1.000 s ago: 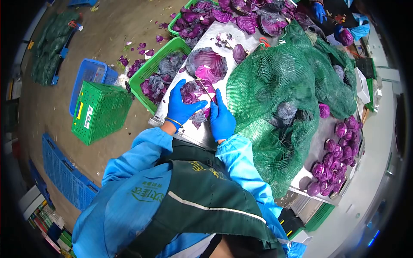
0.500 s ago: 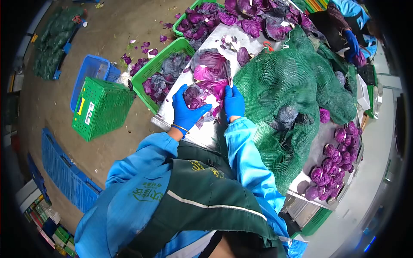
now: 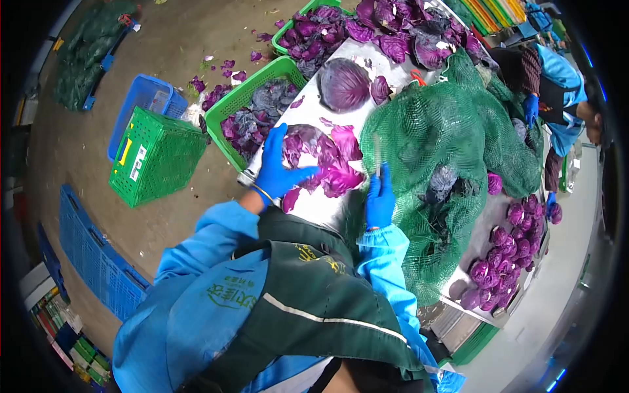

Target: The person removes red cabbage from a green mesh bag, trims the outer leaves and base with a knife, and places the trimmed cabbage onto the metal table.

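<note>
My left hand (image 3: 280,171), in a blue glove, is open beside a pile of loose purple cabbage leaves (image 3: 331,160); its thumb reaches over their edge. My right hand (image 3: 380,202), also gloved, is closed around a small knife (image 3: 377,157) whose thin, blurred blade points away from me. This hand is at the right of the leaves, next to a green mesh sack (image 3: 426,124). Beyond the leaves, a whole purple cabbage (image 3: 344,85) sits on the white tabletop (image 3: 308,124). The knife's handle is mostly hidden in my fingers.
A green crate (image 3: 216,124) of trimmed leaves adjoins the table's left edge. Farther left are a blue basket (image 3: 134,108) and a tilted green crate (image 3: 154,157). Several trimmed cabbages (image 3: 501,259) lie at the right. Another person's gloved hand (image 3: 531,108) is beyond the sack.
My hands have moved apart: the right went right with the knife, the left slightly left. Leaves that were between my hands now lie spread on the table.
</note>
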`<action>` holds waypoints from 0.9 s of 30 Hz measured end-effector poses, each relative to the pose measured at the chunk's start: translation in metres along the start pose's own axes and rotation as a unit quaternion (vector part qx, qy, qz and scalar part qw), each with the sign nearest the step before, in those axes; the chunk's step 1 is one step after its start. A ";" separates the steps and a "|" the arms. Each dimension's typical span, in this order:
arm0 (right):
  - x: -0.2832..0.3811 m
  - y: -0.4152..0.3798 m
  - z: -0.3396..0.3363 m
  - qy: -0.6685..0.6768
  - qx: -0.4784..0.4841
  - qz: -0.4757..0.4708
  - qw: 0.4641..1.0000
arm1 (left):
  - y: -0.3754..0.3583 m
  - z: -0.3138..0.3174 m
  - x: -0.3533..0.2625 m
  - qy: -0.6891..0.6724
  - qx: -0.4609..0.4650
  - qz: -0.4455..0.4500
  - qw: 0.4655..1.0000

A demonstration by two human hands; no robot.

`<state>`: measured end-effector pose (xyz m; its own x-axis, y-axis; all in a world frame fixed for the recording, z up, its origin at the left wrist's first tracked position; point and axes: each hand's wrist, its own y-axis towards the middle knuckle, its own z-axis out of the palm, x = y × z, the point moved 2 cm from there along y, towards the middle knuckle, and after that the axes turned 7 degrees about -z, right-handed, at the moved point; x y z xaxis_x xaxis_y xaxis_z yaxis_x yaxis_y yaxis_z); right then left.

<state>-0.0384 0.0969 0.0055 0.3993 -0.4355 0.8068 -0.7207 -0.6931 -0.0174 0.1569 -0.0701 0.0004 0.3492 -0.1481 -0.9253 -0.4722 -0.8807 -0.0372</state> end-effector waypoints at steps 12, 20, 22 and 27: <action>0.054 0.013 0.032 -0.161 0.222 -0.211 0.938 | 0.032 0.018 0.006 -0.012 0.087 -0.016 0.996; 0.054 0.046 0.047 -0.121 0.096 -0.123 0.980 | 0.032 0.014 -0.006 0.034 0.119 -0.044 0.991; 0.051 0.057 0.049 -0.054 0.074 -0.102 0.991 | 0.033 0.010 -0.006 0.031 0.123 -0.046 0.991; 0.031 0.083 0.066 0.077 0.069 -0.027 0.994 | 0.033 0.006 -0.004 -0.015 0.141 -0.027 0.989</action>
<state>-0.0481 -0.0120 -0.0096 0.3350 -0.3098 0.8898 -0.6127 -0.7891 -0.0441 0.1348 -0.0956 0.0006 0.3577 -0.0881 -0.9297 -0.6628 -0.7252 -0.1863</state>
